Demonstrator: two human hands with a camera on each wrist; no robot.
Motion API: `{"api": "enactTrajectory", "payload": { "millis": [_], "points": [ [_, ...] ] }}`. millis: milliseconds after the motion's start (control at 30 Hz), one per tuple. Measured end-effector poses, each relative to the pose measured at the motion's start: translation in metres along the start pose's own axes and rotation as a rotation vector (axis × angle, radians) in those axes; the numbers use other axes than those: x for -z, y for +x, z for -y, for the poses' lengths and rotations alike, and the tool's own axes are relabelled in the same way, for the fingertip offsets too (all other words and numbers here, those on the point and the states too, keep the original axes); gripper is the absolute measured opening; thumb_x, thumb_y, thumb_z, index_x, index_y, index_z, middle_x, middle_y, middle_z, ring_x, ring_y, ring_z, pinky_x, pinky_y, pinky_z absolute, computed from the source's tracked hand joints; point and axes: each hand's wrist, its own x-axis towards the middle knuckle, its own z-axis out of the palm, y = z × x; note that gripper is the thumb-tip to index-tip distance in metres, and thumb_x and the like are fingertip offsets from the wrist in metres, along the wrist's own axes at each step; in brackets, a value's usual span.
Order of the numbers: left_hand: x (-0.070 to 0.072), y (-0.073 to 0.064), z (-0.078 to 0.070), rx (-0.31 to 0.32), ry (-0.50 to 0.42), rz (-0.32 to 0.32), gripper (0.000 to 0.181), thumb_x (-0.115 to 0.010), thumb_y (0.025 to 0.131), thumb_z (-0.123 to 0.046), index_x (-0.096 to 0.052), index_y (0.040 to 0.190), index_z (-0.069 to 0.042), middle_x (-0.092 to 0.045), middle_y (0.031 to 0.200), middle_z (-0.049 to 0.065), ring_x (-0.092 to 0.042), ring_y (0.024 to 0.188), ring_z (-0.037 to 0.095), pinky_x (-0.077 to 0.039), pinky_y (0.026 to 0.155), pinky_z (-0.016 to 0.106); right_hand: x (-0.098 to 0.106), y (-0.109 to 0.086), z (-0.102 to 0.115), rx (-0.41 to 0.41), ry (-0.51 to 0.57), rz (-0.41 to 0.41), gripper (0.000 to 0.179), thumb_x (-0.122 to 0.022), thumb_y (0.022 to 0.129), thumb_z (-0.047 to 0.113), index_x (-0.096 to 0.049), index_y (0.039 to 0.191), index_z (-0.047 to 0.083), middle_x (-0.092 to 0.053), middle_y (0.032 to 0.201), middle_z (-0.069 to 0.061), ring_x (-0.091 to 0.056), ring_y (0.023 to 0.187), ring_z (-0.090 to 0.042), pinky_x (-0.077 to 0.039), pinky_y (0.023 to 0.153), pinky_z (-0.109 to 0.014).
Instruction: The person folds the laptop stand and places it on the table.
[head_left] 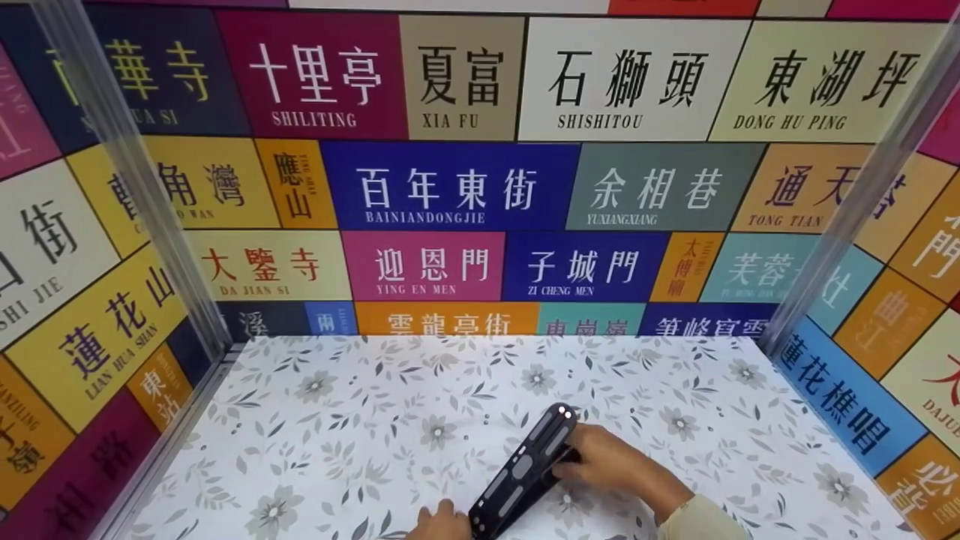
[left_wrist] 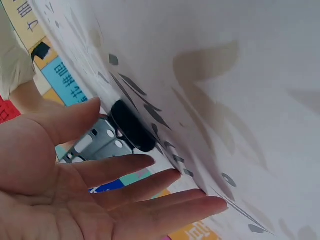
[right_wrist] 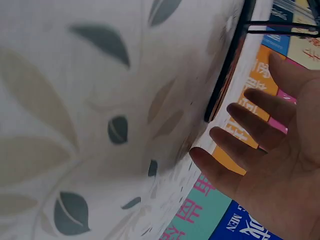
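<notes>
A long black piece with a slotted face (head_left: 521,469) stands aslant on the flower-patterned tabletop, two bright dots at its far end. Its exact kind does not show. Beside the near end is my left hand (head_left: 442,523); in the left wrist view its fingers reach out nearly straight, thumb and forefinger to either side of the rounded black end (left_wrist: 131,127). At the far right side, my right hand (head_left: 607,461) is up against the piece, partly behind it. The right wrist view shows that hand's fingers (right_wrist: 250,117) spread and loosely extended below a black bar (right_wrist: 231,67) with two thin rods.
The white tabletop (head_left: 360,420) bears grey flowers and leaves. Walls of coloured panels with place names (head_left: 450,187) rise at the back and both sides. Clear upright strips (head_left: 127,142) mark the corners. A pale sleeve (head_left: 701,517) covers the right forearm.
</notes>
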Motion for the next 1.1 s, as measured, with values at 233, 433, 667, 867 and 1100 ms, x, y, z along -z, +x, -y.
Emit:
{"api": "enactTrajectory", "payload": {
  "millis": [233, 433, 667, 867, 1100],
  "points": [
    [-0.001, 0.001, -0.007, 0.081, 0.028, 0.027, 0.017, -0.068, 0.076, -0.017, -0.067, 0.082, -0.001, -0.054, 0.090, 0.008, -0.051, 0.095, 0.036, -0.042, 0.072, 0.069, 0.001, 0.005, -0.009, -0.020, -0.097, 0.054, 0.030, -0.081, 0.065, 0.026, -0.072, 0.094, 0.027, -0.065, 0.090, 0.010, -0.056, 0.089, -0.013, -0.047, 0.085, -0.039],
    [0.001, 0.001, -0.010, 0.121, 0.033, 0.031, 0.011, -0.066, 0.078, -0.017, -0.067, 0.077, -0.006, -0.057, 0.098, 0.005, -0.051, 0.105, 0.035, -0.037, 0.079, 0.073, 0.002, 0.010, -0.012, -0.107, -0.102, 0.055, 0.039, -0.085, 0.061, 0.030, -0.070, 0.096, 0.038, -0.063, 0.097, 0.017, -0.051, 0.097, -0.013, -0.044, 0.089, -0.041],
    [0.000, 0.001, -0.010, 0.140, 0.041, -0.011, 0.007, -0.064, 0.077, -0.014, -0.067, 0.076, -0.008, -0.059, 0.103, 0.002, -0.049, 0.112, 0.037, -0.029, 0.087, 0.076, 0.003, 0.012, -0.014, -0.098, -0.098, 0.039, 0.042, -0.086, 0.057, 0.034, -0.069, 0.094, 0.041, -0.062, 0.091, 0.019, -0.051, 0.090, -0.011, -0.045, 0.084, -0.040],
    [0.001, 0.002, -0.006, 0.125, 0.064, -0.052, 0.011, -0.070, 0.071, -0.018, -0.069, 0.079, -0.010, -0.060, 0.109, 0.003, -0.048, 0.115, 0.039, -0.025, 0.088, 0.078, 0.000, 0.009, -0.014, 0.010, -0.157, -0.005, 0.037, -0.085, 0.057, 0.035, -0.074, 0.090, 0.026, -0.066, 0.094, 0.012, -0.056, 0.093, -0.015, -0.047, 0.085, -0.040],
    [0.005, 0.004, -0.003, 0.079, 0.102, -0.056, 0.014, -0.074, 0.068, -0.022, -0.070, 0.077, -0.012, -0.060, 0.107, 0.005, -0.050, 0.110, 0.040, -0.027, 0.081, 0.079, 0.000, 0.004, -0.012, 0.000, -0.174, -0.010, 0.038, -0.084, 0.059, 0.037, -0.075, 0.092, 0.019, -0.069, 0.095, 0.007, -0.057, 0.093, -0.018, -0.047, 0.086, -0.041]
  ]
}}
